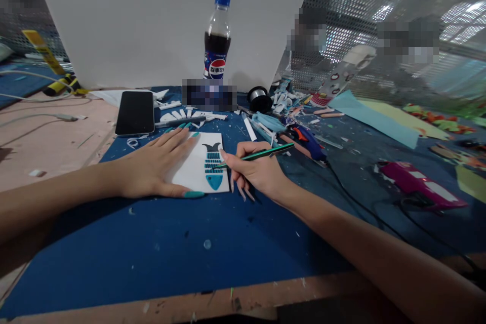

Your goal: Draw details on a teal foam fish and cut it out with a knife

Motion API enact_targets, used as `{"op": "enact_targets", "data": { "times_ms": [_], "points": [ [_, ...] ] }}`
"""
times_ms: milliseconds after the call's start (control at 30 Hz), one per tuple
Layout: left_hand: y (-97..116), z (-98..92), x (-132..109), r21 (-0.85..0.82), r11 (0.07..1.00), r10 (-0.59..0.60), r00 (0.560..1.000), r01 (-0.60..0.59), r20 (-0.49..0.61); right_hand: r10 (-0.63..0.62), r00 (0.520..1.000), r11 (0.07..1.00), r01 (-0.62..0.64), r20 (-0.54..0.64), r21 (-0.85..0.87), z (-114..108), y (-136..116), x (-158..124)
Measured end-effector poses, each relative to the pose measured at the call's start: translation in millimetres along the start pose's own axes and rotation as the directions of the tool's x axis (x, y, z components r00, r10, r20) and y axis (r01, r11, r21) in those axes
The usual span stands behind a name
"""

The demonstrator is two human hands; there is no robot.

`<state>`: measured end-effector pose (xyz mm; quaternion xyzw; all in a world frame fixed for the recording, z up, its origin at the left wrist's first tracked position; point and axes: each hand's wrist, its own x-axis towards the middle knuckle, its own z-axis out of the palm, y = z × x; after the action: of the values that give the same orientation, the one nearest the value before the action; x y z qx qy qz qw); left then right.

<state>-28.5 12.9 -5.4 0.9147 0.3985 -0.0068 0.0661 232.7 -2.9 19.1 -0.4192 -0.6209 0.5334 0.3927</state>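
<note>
My left hand (pixel 159 159) lies flat with its fingers spread on a white card (pixel 186 174). A blue fish-skeleton shape (pixel 214 181) with a dark tail and several crossbars sits on the card's right part. My right hand (pixel 258 167) is closed round a slim green-and-black pen-like tool (pixel 266 152). The tool's tip points at the crossbars; whether it touches them I cannot tell. A dark phone (pixel 135 113) and a grey pen-shaped tool (pixel 180 122) lie just beyond my left hand.
A cola bottle (pixel 217 40) stands before a white board (pixel 144 20). Behind my right hand are a wire spool (pixel 259 99), white scraps and a blue glue gun (pixel 309 143). A magenta corded device (pixel 421 182) lies at right. The blue mat (pixel 182 263) ends at the near table edge.
</note>
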Motion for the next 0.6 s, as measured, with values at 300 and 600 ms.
{"op": "enact_targets", "data": {
  "times_ms": [300,600],
  "points": [
    [4.3,-5.0,0.9,-0.006,0.999,-0.039,0.998,0.039,0.043,0.021,1.000,1.000,-0.021,-0.009,-0.004,-1.6,1.9,0.9],
    [6.3,-5.3,1.1,-0.020,0.998,-0.058,0.997,0.059,0.042,0.010,1.000,1.000,-0.010,-0.007,-0.009,-5.7,3.8,0.6]
  ]
}}
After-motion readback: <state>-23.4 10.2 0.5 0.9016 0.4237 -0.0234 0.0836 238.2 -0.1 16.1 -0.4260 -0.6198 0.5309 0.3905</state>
